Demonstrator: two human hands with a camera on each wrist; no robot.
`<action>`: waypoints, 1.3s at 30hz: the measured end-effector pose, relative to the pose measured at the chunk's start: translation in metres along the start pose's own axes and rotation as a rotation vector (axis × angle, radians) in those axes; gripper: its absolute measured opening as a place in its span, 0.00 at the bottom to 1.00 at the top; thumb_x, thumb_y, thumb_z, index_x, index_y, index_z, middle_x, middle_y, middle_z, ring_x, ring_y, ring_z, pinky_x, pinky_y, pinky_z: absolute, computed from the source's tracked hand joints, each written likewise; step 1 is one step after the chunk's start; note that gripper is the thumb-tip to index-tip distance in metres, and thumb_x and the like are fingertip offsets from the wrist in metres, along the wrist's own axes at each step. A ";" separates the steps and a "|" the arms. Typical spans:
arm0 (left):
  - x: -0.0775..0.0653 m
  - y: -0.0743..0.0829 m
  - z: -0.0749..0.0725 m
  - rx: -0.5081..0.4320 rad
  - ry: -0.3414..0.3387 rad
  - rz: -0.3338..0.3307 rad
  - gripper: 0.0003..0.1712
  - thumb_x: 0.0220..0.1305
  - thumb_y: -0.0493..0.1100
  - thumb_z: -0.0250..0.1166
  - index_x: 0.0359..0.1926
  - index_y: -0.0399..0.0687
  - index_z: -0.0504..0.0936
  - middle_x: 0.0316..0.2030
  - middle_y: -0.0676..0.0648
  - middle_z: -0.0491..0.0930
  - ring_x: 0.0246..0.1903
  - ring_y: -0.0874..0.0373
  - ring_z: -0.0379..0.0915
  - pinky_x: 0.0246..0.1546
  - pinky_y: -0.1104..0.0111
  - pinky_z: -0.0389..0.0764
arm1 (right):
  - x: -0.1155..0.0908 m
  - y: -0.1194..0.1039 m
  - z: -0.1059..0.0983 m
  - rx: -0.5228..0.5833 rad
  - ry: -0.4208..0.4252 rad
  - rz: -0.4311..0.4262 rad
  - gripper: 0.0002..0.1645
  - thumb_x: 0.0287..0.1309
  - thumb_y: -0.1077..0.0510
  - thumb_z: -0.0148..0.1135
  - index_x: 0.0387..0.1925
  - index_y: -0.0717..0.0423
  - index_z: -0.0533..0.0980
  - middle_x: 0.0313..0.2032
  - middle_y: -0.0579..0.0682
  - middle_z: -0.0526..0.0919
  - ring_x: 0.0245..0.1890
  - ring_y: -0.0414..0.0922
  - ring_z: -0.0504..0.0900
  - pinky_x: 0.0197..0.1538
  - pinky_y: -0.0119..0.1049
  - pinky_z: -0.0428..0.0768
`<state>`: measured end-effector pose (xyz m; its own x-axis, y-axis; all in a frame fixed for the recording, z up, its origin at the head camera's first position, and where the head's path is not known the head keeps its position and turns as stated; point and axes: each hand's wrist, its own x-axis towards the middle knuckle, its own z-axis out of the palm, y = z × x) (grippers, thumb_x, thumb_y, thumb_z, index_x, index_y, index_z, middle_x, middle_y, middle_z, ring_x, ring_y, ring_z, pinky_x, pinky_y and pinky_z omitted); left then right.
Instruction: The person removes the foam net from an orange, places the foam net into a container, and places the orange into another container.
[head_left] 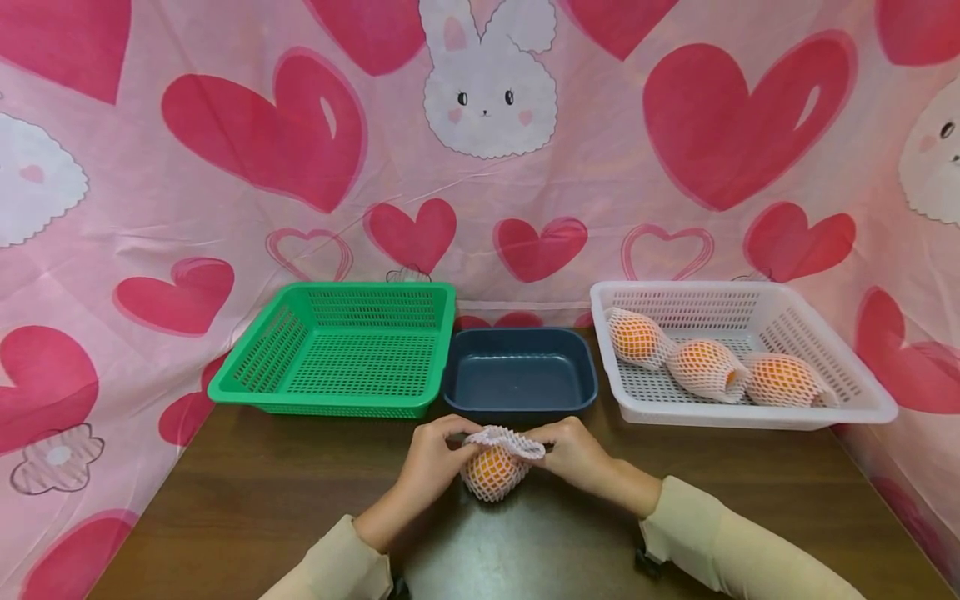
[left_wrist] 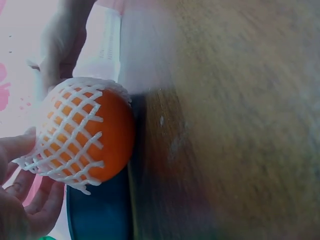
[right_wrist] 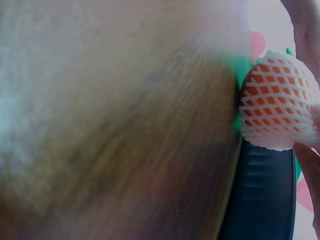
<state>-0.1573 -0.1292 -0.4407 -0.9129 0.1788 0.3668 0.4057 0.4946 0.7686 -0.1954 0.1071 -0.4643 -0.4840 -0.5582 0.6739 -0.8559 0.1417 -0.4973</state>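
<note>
1. We see a round orange fruit in front of the person, just in front of the dark blue tray; whether it rests on the counter we cannot tell.
2. Around it we find a white foam net sleeve, bunched at the top; in the left wrist view, part of the fruit's smooth side shows bare beyond the net's edge.
3. We see the left hand nearly closed, thumb and fingers pinching the net on its side.
4. We see the right hand likewise nearly closed, its fingertips pinching the net's bunched end opposite.
5. Just beyond the hands we note a dark blue rectangular plastic tray with rounded corners.
6. To its left we see a green rectangular plastic basket with slotted walls.
7. To its right we see a white rectangular plastic basket, holding three orange fruits in white foam nets, lying in a row.
8. Under everything we see a brown wooden counter.
9. Behind it we see a pink cloth printed with red hearts and white rabbits.
</note>
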 end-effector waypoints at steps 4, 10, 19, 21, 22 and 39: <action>0.000 0.000 0.000 -0.034 0.012 -0.001 0.10 0.54 0.24 0.73 0.34 0.41 0.90 0.36 0.48 0.87 0.39 0.55 0.84 0.37 0.56 0.86 | 0.000 -0.002 0.001 -0.040 0.027 -0.058 0.16 0.41 0.76 0.75 0.35 0.63 0.88 0.34 0.52 0.90 0.35 0.40 0.89 0.39 0.28 0.84; 0.000 -0.002 -0.002 -0.025 -0.003 0.002 0.11 0.53 0.27 0.76 0.36 0.42 0.90 0.39 0.48 0.86 0.41 0.54 0.82 0.37 0.57 0.86 | 0.002 -0.001 0.005 -0.085 0.027 -0.057 0.19 0.43 0.76 0.75 0.40 0.64 0.87 0.39 0.53 0.90 0.39 0.46 0.89 0.45 0.31 0.84; 0.000 -0.007 -0.004 0.026 -0.148 -0.040 0.26 0.50 0.44 0.83 0.50 0.41 0.87 0.51 0.45 0.85 0.53 0.48 0.80 0.48 0.52 0.83 | 0.003 -0.007 0.000 -0.061 -0.106 0.188 0.26 0.52 0.60 0.79 0.53 0.59 0.82 0.44 0.49 0.88 0.43 0.40 0.86 0.47 0.37 0.84; 0.000 -0.008 -0.003 0.014 -0.151 -0.047 0.24 0.51 0.44 0.83 0.49 0.42 0.87 0.49 0.46 0.85 0.50 0.50 0.81 0.45 0.56 0.84 | 0.003 -0.009 0.000 -0.029 -0.157 0.249 0.29 0.54 0.57 0.79 0.56 0.59 0.79 0.46 0.49 0.88 0.45 0.38 0.85 0.47 0.37 0.84; 0.000 -0.008 -0.003 0.011 -0.146 -0.046 0.23 0.52 0.44 0.82 0.48 0.43 0.87 0.48 0.47 0.85 0.48 0.50 0.81 0.42 0.58 0.85 | 0.002 -0.009 0.000 -0.028 -0.177 0.262 0.30 0.54 0.55 0.79 0.57 0.59 0.79 0.46 0.49 0.88 0.45 0.38 0.84 0.47 0.37 0.84; 0.002 -0.007 0.003 -0.028 -0.040 0.006 0.11 0.49 0.36 0.83 0.33 0.47 0.89 0.38 0.54 0.83 0.41 0.56 0.79 0.34 0.64 0.82 | 0.001 -0.001 0.006 -0.029 -0.056 0.131 0.14 0.42 0.66 0.82 0.34 0.63 0.88 0.30 0.50 0.90 0.33 0.30 0.83 0.33 0.26 0.82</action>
<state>-0.1618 -0.1299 -0.4467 -0.9114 0.2158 0.3505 0.4116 0.4694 0.7812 -0.1940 0.1017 -0.4659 -0.5820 -0.5778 0.5723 -0.7911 0.2394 -0.5629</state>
